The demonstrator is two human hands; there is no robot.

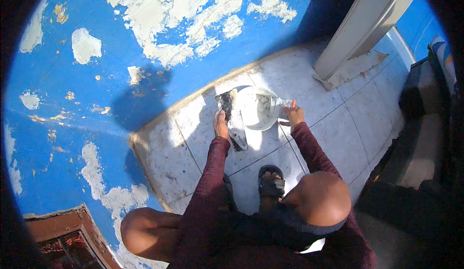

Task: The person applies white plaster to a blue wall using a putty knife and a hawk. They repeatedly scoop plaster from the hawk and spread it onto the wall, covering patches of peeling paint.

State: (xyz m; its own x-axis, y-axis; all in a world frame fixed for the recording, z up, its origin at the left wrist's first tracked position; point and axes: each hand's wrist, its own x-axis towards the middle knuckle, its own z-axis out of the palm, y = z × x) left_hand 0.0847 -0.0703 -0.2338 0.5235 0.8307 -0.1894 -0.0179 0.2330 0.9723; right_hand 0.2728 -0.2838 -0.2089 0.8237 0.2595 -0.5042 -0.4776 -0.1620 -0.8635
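Note:
A round white bucket [248,108] stands on the tiles in front of me, with whitish paste [264,105] inside. My left hand [221,125] is at the bucket's left side, closed around a long flat plastering trowel [238,134] with dark smears on it. On the right, the fingers of my right hand [295,117] are wrapped round a scraper [283,109] with a wide pale blade and a bit of orange at its handle. Its blade reaches over the bucket's right rim. Part of each handle is hidden by my fingers.
A blue wall [193,83] with rough white patches rises ahead and to the left. A white post [355,32] stands at the far right. Dark bulky furniture [420,138] lines the right side. A brown frame [58,230] sits at lower left. My sandalled foot [271,184] is near the bucket.

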